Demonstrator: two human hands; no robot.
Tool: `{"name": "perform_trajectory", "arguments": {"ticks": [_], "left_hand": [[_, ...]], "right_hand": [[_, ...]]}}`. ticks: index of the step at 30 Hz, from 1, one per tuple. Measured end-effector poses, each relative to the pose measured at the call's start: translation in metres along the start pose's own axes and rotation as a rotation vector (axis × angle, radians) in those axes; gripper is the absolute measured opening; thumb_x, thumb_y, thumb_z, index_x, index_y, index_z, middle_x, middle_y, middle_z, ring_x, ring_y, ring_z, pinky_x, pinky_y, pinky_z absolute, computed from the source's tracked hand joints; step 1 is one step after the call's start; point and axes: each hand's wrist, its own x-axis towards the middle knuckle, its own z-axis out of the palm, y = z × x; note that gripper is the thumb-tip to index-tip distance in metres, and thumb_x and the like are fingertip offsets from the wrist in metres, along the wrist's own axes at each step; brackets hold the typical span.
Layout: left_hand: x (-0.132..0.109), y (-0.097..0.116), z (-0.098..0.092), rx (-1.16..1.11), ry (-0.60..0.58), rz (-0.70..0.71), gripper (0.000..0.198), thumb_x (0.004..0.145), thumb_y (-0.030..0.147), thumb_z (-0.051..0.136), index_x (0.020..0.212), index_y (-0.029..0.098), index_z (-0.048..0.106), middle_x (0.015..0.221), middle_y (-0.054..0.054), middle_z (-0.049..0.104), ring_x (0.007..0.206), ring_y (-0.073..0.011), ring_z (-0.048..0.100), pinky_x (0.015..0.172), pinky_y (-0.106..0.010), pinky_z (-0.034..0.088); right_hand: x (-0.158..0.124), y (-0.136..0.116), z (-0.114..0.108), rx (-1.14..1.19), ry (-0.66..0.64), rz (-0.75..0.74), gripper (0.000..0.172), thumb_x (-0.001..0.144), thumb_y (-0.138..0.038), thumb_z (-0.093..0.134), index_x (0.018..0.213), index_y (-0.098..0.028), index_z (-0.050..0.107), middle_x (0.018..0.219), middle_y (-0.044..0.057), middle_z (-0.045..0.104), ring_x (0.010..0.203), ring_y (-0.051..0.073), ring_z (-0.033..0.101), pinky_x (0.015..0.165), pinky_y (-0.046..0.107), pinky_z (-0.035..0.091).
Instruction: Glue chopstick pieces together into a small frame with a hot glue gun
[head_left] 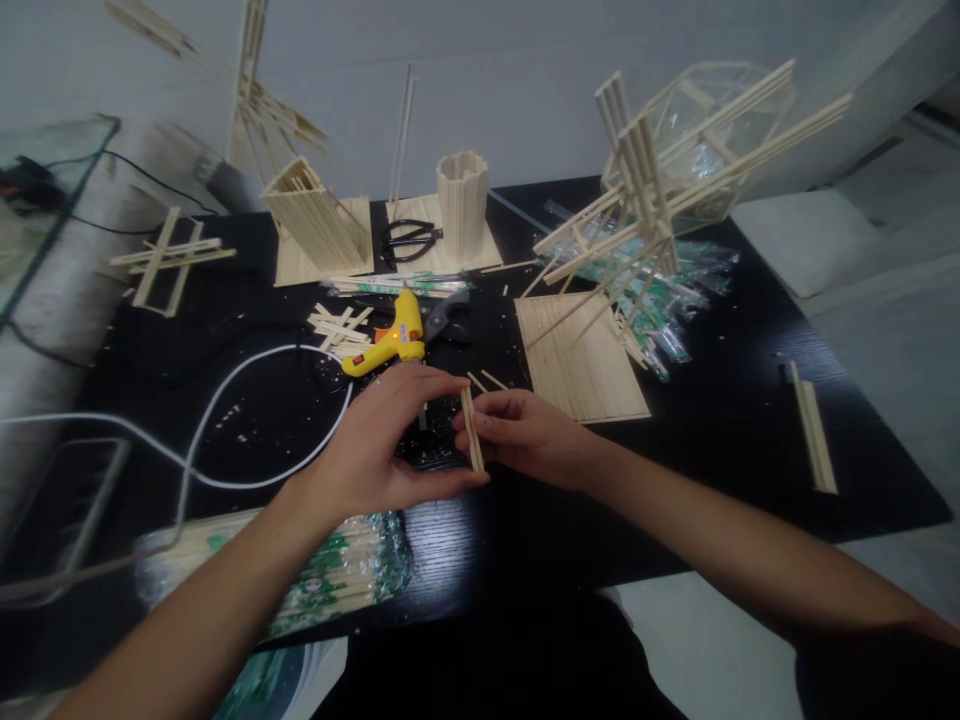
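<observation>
Between the thumb and fingers of my left hand [390, 435] a few short wooden sticks [472, 430] stand side by side, gripped at their two ends. My right hand [525, 432] pinches the same sticks from the right side, its fingers curled and partly hidden behind them. Just beyond my left hand lies a yellow glue gun [397, 335] with a small orange light on. Dark-handled cutters [448, 318] rest beside it. A pile of short cut sticks [341, 330] lies left of the glue gun.
Stick-built models stand at the back: a square tower [319, 220], a round tower [462, 205] and a windmill-like frame [645, 200] over a flat stick panel [581, 360]. A white cable [217, 400] loops at left. A wrapped chopstick bundle [337, 570] lies at the front edge.
</observation>
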Motion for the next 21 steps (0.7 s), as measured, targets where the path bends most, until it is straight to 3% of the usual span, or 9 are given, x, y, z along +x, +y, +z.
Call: {"name": "perform_trajectory", "arguments": {"ticks": [21], "left_hand": [[-0.0002,0.0002,-0.0008,0.022,0.003,-0.007,0.066,0.075,0.047,0.089,0.128,0.022,0.060,0.115,-0.011,0.073,0.104,-0.0282,0.072,0.092,-0.044,0.060]], "right_hand": [[-0.0004,-0.0005,0.0010,-0.006,0.023,0.008,0.029,0.077,-0.039,0.092,0.090,-0.017,0.080,0.078,-0.001,0.077,0.071,0.009,0.070,0.067,0.020,0.054]]}}
